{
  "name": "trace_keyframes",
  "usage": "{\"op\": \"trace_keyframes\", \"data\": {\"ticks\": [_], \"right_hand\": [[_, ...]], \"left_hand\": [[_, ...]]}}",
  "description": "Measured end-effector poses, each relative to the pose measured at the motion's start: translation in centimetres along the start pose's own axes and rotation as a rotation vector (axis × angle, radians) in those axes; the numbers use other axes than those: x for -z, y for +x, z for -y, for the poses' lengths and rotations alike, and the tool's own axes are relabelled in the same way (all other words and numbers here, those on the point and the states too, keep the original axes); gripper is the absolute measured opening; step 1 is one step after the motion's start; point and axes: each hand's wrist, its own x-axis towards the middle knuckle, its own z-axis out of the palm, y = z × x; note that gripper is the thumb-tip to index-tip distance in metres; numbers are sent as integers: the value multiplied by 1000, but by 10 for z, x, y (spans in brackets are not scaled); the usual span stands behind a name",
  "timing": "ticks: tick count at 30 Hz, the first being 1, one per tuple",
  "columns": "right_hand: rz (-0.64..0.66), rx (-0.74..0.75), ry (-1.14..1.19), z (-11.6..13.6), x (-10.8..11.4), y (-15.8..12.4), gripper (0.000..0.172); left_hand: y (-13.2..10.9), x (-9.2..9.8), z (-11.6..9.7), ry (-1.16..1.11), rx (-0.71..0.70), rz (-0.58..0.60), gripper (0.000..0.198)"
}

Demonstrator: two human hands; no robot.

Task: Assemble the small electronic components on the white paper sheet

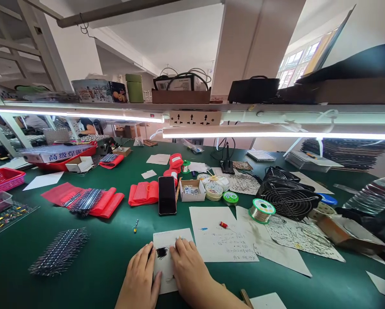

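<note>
A small sheet of white paper [168, 285] lies on the green table in front of me. On it is a small dark cluster [162, 252], which may be fine black pieces or a mark. My left hand [139, 274] rests flat along the sheet's left edge, fingers stretched out, beside the dark cluster. To the right, my right hand [187, 264] lies on the same sheet with its fingers bent and held together. Something tiny shows by its fingertips, too small to name. A larger written sheet [224, 244] lies beside it, bearing a small red part [223, 224].
Bundles of leaded components [60, 251] lie at the left, others on red wrapping [107, 204]. A phone [167, 195] leans near a small white box [192, 191]. Solder spools [262, 210] and black fans [289, 195] stand at the right. A shelf with lamps crosses above.
</note>
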Motion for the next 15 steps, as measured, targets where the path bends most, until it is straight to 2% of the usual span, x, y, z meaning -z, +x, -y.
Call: {"op": "trace_keyframes", "data": {"ticks": [7,15], "right_hand": [[-62,20,14,-4,-5,4,55],[-19,35,-10,-1,6,1,52]], "left_hand": [[0,2,-2,30,-24,8,55],[7,11,-6,56,-55,-34,52]]}}
